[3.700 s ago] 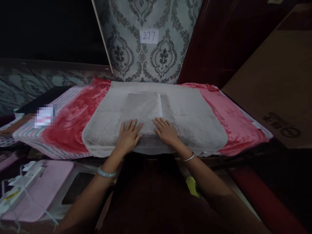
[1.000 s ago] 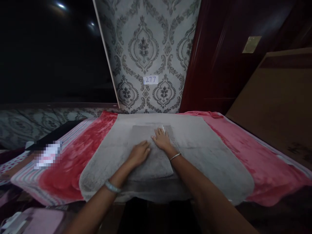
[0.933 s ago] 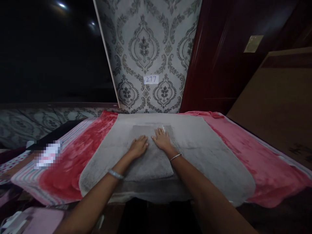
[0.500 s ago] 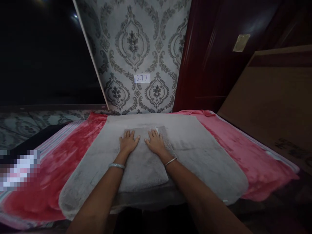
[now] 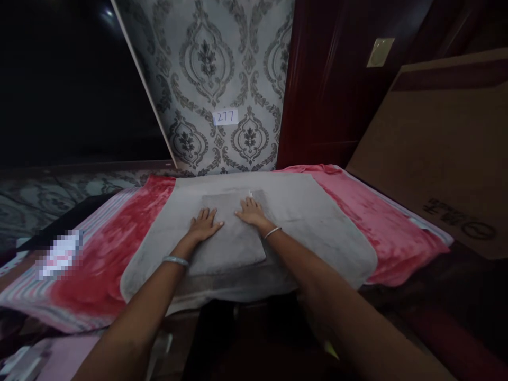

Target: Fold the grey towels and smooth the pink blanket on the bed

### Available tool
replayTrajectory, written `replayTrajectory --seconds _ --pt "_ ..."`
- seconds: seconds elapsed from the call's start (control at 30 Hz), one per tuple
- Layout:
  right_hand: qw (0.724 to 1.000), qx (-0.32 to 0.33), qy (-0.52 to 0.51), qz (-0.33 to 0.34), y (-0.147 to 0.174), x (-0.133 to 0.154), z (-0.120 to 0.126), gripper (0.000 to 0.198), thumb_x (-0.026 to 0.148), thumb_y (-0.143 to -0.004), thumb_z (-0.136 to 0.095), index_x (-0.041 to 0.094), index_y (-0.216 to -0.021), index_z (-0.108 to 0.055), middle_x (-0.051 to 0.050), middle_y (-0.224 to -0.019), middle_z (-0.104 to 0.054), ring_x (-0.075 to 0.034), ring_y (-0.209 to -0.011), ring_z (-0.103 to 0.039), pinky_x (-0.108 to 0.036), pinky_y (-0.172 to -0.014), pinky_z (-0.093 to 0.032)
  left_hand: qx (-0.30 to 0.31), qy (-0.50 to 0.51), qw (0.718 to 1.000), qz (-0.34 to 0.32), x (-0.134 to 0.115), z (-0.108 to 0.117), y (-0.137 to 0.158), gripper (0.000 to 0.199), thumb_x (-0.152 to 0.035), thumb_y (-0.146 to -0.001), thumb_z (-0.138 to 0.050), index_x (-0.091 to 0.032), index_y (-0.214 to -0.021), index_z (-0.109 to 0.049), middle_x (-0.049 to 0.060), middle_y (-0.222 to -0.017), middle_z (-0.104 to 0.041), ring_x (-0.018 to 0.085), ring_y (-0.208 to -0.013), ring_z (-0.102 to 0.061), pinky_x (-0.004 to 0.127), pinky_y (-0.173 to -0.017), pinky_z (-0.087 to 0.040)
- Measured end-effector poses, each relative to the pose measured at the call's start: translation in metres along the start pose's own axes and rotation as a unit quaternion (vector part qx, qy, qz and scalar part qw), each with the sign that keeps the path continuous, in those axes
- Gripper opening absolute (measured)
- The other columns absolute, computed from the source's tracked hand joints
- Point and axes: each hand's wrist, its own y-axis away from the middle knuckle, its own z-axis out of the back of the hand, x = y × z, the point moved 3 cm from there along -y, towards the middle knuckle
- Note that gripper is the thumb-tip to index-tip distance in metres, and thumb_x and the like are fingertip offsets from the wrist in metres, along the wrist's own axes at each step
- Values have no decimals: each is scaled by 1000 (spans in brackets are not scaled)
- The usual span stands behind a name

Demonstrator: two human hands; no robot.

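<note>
A folded grey plush cloth (image 5: 230, 243) lies flat on a larger grey mat (image 5: 317, 233) with rounded front corners. My left hand (image 5: 203, 225) rests on the folded cloth's left side, fingers spread, with a bracelet on the wrist. Near the cloth's far right corner, my right hand (image 5: 252, 211) lies flat, its fingers stretched out; a thin bracelet circles that wrist too. Neither hand grips anything. A small white tag shows just beyond the right fingertips.
Under the mat spreads a red-pink blanket (image 5: 99, 243) with a striped edge. A big cardboard box (image 5: 440, 143) leans at the right. A dark screen (image 5: 79, 84) stands at the left, and patterned wallpaper (image 5: 222, 63) with a paper label (image 5: 225, 117) rises behind.
My left hand has slid nearer and left along the folded cloth. The right hand stays near the far right corner. The view has shifted, showing more floor in front.
</note>
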Motion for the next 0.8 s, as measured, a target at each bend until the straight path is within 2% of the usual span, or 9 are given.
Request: replayTrajectory --seconds 0.07,0.13,0.23,0.3,0.5,0.67,0.8 --pt "1000 22 -3 9 22 6 -3 73 57 -102 -33 13 -161 -30 -19 -169 -20 -31 -157 -15 -52 -122 -18 -5 -6 1000 -10 -2 -4 20 76 -60 -98 -34 -18 -161 -28 18 -168 -21 34 -157 -17 60 -120 -27" --pt "998 21 -2 51 51 12 -12 73 60 -102 -34 16 -160 -32 -19 -168 -23 -33 -156 -17 -56 -121 -20 -19 -6 999 -38 -8 -11 40 72 -60 -99 -34 -21 -159 -33 16 -168 -26 34 -156 -20 61 -121 -25" --pt "994 -1 4 109 94 14 -26 74 64 -101 -35 19 -160 -35 -18 -167 -25 -33 -156 -18 -56 -122 -19 -31 10 996 -81 -17 -23 63 64 -57 -101 -30 -30 -159 -34 11 -170 -22 33 -157 -18 61 -122 -20" --pt "994 -10 11 112 111 6 -30 72 61 -102 -34 18 -159 -37 -17 -168 -25 -31 -156 -19 -53 -123 -19 -31 18 996 -82 -21 -28 71 63 -55 -102 -28 -31 -160 -32 10 -171 -19 32 -157 -17 60 -123 -18" --pt "992 -35 35 116 130 -24 -22 61 46 -106 -30 16 -158 -39 -12 -166 -31 -26 -154 -27 -47 -124 -22 -50 12 996 -75 -20 -28 84 62 -52 -104 -24 -27 -159 -33 10 -169 -26 30 -157 -20 58 -124 -18" --pt "989 -78 39 120 154 -44 -26 54 38 -106 -28 25 -156 -44 -6 -163 -39 -27 -151 -31 -50 -123 -21 -79 19 993 -85 1 -37 108 59 -50 -104 -26 -29 -159 -34 7 -168 -28 28 -157 -21 55 -123 -26" --pt "985 -103 29 136 173 -58 -31 52 32 -106 -29 29 -155 -45 -4 -162 -41 -26 -152 -30 -52 -121 -23 -114 16 987 -115 17 -47 132 59 -46 -102 -33 -25 -157 -38 9 -166 -33 29 -156 -21 54 -124 -25"
